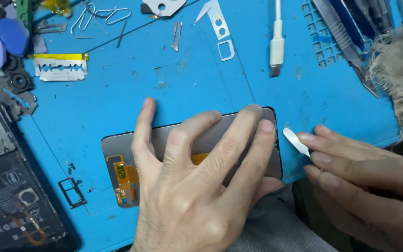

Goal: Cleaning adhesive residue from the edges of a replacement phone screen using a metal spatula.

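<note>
Head view of a blue work mat (201, 79) with 2 hands at work on a phone display panel (117, 149). The panel lies face down near the mat's front edge, its grey back up and an orange flex cable (124, 179) showing at its left end.

Your left hand (197, 182) lies flat on the panel, fingers spread wide, the fingertips reaching its far edge and right corner; it pins the panel and grips nothing. Your right hand (364, 182) is pinched narrow around a thin white pry pick (296, 141), whose tip stands just beside the panel's right edge, apparently not yet touching it.

To do this step well, judged from the layout: keep the left palm's pressure even and off the flex cable, which looks easy to crease. Bring the pick in low, nearly parallel to the mat, so that it slides along the edge rather than digging into it. Hold the pick close to its tip for control.

Around the work: an opened phone body (15, 196) at the left, a SIM tray (73, 191) beside it, a razor blade (60, 70) and paper clips (101, 18) at the top left, a white charging cable (276, 44) at the top, and a frayed cloth (399, 70) at the right. Keep the blade well apart from your sweep.
</note>
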